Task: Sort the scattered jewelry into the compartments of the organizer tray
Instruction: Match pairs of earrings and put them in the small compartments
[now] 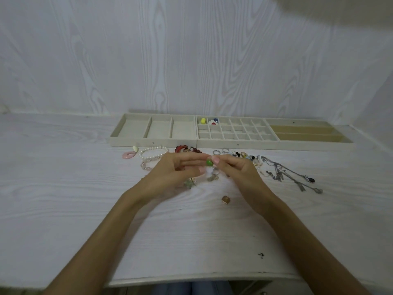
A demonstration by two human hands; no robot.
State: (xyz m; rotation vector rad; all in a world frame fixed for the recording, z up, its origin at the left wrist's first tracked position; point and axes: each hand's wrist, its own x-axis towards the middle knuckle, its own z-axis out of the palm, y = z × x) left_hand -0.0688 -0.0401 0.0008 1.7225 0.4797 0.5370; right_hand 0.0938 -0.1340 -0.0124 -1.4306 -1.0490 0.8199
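Barely begun — only a yellow piece (203, 120) and some small pieces (213, 122) sit in the organizer tray (234, 143) at upper centre, while both hands — left hand (176, 173), right hand (236, 169) — pinch a green bead (209, 162) mid-frame, bracelets (153, 153) and necklaces (285, 171) unsorted.

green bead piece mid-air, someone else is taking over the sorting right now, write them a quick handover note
Right hand: pinches the green piece above the table.
Left hand: fingertips at the same piece; whether it grips is unclear.
Organizer tray: along the back wall. Small-grid section holds a yellow piece in one cell and a red, white and blue cluster in the next.
Done: only those few pieces are sorted.
Left: pearl bracelet, pink ring, red bead bracelet, rings, silver necklaces, brown ring lying alone near the front, plus small pieces under the hands.
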